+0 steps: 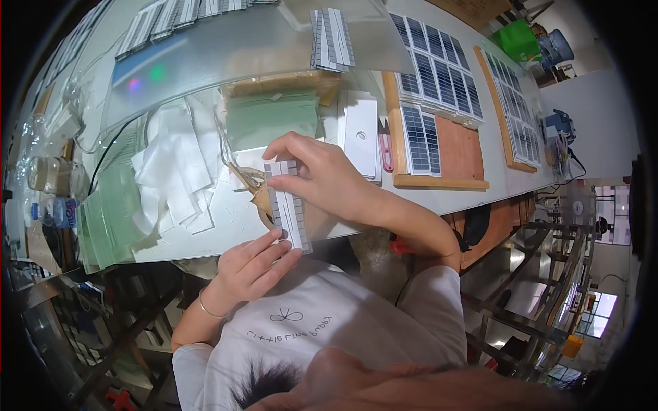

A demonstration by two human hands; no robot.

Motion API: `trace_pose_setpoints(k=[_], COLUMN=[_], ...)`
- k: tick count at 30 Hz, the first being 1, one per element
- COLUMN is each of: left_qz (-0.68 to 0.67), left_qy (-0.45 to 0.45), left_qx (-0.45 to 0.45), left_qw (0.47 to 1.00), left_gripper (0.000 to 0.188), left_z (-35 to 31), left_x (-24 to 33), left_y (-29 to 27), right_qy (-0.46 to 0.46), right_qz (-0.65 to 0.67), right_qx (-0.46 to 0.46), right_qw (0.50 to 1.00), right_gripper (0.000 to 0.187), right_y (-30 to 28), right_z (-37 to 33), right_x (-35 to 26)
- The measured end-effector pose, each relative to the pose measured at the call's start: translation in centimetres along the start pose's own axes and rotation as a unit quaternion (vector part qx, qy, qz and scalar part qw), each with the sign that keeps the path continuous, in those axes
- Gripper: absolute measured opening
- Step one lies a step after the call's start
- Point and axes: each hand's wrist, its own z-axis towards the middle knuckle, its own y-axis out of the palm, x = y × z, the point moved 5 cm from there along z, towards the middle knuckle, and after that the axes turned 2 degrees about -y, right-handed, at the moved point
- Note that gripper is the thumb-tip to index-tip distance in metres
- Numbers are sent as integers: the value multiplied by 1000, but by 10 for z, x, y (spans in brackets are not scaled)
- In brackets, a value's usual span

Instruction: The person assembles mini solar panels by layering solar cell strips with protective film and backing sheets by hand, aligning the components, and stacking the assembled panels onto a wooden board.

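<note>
A narrow strip panel point(286, 209), grey segments along its edges and white down the middle, is held upright over the table's near edge. Thumb and fingers of my right hand point(322, 175) pinch its upper end. At the lower end, the fingers of my left hand point(250, 267) press close together against the panel's side; whether the thumb is behind it I cannot see. Behind the panel, partly covered, is a round brown holder point(257, 185). Similar strip panels point(332, 40) lie on a frosted glass sheet point(274, 51) farther back.
Green sheets point(271, 118) and white cards point(358, 133) lie beyond my hands, with a pink cutter point(386, 151) beside the cards. Wooden trays point(439, 183) of solar panels point(439, 65) stand to the right. White sheets point(175, 161) and more green sheets point(106, 222) are on the left.
</note>
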Motion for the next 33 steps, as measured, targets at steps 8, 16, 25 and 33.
trace_pose_setpoints(k=[8, 16, 25, 33], left_qz=[-28, -23, -27, -22], left_qy=[0, 3, 2, -4], left_qx=[1, -1, -14, -25], left_qw=[1000, 1000, 1000, 999], left_gripper=[28, 27, 28, 28], left_z=[-3, 1, 1, 2], left_x=[0, 0, 1, 2], left_y=[3, 5, 7, 7], right_qy=[-69, -44, 30, -22], right_qz=[-134, -96, -402, -538], right_qx=[13, 7, 131, 145], right_qw=[988, 994, 906, 830], right_gripper=[33, 28, 38, 43], right_y=[-8, -15, -119, -97], right_z=[-11, -8, -18, -25], right_x=[15, 16, 57, 60])
